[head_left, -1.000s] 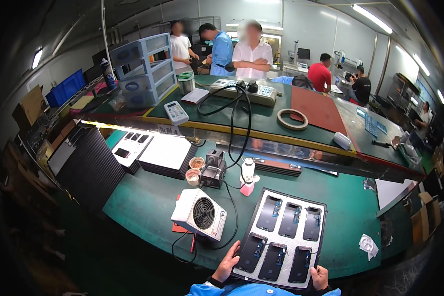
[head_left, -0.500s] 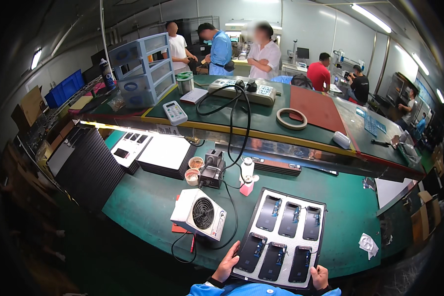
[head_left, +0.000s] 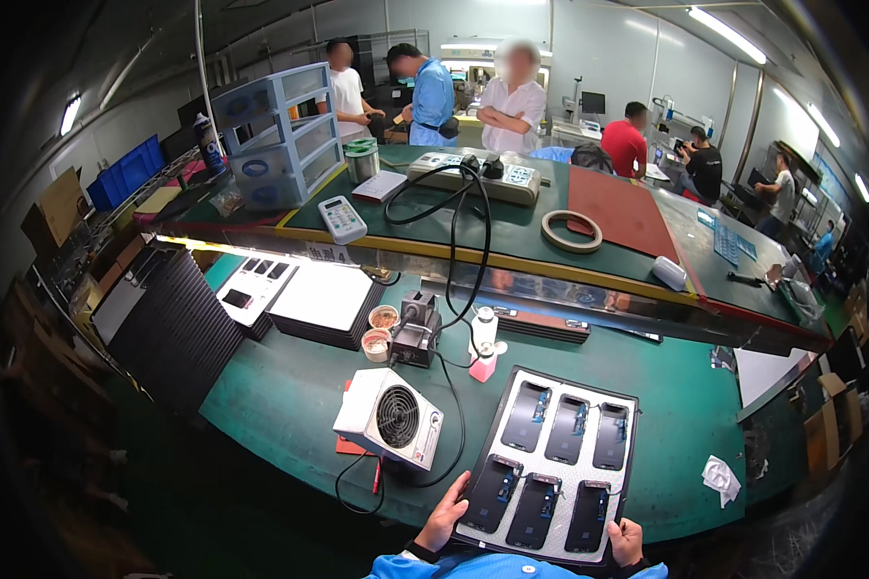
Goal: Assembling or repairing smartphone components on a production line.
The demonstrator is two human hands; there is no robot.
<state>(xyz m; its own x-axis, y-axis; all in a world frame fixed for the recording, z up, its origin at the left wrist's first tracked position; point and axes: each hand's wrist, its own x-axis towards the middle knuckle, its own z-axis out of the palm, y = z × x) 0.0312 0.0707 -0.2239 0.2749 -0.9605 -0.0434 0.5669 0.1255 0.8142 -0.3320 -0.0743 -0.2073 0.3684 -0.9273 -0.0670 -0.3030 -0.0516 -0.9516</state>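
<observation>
A shallow black tray (head_left: 634, 439) with a white foam insert lies tilted near the bench's front edge, close to me. Phone screen assemblies (head_left: 492, 497) sit in its cutouts in two rows, dark panels with small blue-and-silver flex cables at one end. At the tray's lower left edge, my left hand (head_left: 441, 513) is closed on the rim with the thumb on top. My right hand (head_left: 627, 542) grips the lower right corner, its fingers curled round the side and partly hidden.
Left of the tray stands a white fan unit (head_left: 362, 403) with a cable. Behind are a pink-bottomed bottle (head_left: 483, 362), a soldering station (head_left: 415, 338) and stacked trays (head_left: 323, 299). Crumpled tissue (head_left: 721, 480) lies right. A raised shelf (head_left: 396, 256) crosses the back; several people are beyond.
My hands and the tray hold the same place. In the background, a person in a white shirt has turned, arms folded, and a person at the far right has shifted left.
</observation>
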